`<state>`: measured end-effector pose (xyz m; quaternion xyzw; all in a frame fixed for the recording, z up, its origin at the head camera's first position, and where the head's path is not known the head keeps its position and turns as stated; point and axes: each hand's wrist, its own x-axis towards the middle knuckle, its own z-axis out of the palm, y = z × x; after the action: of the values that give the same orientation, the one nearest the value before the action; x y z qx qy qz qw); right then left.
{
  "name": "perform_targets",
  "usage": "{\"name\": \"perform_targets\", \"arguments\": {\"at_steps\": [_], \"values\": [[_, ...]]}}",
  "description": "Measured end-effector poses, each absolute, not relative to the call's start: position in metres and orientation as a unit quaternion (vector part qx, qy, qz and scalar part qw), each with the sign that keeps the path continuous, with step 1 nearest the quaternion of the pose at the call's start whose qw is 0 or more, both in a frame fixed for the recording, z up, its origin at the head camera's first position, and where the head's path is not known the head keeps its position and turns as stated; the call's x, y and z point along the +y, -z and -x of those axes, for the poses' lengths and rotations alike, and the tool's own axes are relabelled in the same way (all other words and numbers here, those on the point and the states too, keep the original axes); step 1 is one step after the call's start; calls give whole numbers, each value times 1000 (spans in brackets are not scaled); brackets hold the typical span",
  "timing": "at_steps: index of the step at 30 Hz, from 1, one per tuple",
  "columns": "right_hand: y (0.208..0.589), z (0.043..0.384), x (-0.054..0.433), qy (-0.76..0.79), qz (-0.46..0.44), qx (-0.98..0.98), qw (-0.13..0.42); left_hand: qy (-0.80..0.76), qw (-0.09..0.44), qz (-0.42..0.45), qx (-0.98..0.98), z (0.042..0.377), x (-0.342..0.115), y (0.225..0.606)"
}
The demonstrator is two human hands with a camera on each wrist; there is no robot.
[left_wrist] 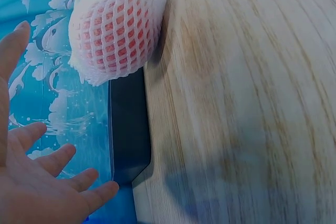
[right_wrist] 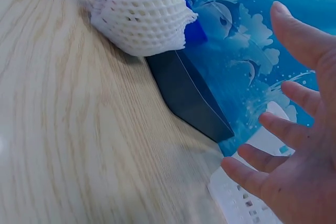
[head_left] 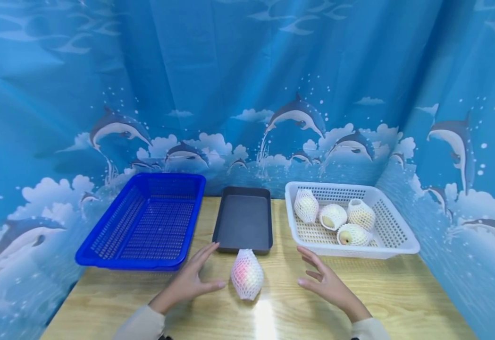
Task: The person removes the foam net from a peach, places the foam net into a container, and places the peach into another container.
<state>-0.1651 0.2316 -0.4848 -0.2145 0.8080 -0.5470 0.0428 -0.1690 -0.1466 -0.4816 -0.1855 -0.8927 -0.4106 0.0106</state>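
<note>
A reddish fruit in a white foam net [head_left: 247,275] lies on the wooden table in front of the dark tray [head_left: 244,219]. To its left is my left hand [head_left: 191,278], fingers spread and apart from the fruit. My right hand [head_left: 327,284] hovers on the other side, farther off, its fingers parted and holding nothing. In the left wrist view, red skin shows through the mesh of the foam net [left_wrist: 118,30]. From the right wrist, the same netted fruit [right_wrist: 140,17] looks mostly white, close to the tray's near wall [right_wrist: 184,95].
At the left stands a blue plastic basket [head_left: 143,226] with nothing in it. A white basket [head_left: 400,226] at the right holds several netted fruits [head_left: 359,215]. Behind everything hangs a blue dolphin-print curtain [head_left: 247,85]. Bare wood [head_left: 404,293] shows at the table's front right.
</note>
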Motion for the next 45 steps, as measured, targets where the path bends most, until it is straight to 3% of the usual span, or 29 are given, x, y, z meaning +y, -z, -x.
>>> {"name": "perform_targets", "arguments": {"at_steps": [28, 45], "values": [[487, 169, 228, 557, 232, 796, 48, 414, 2, 182, -892, 169, -146, 483], [493, 179, 188, 556, 253, 787, 91, 433, -5, 184, -882, 172, -139, 489]]}}
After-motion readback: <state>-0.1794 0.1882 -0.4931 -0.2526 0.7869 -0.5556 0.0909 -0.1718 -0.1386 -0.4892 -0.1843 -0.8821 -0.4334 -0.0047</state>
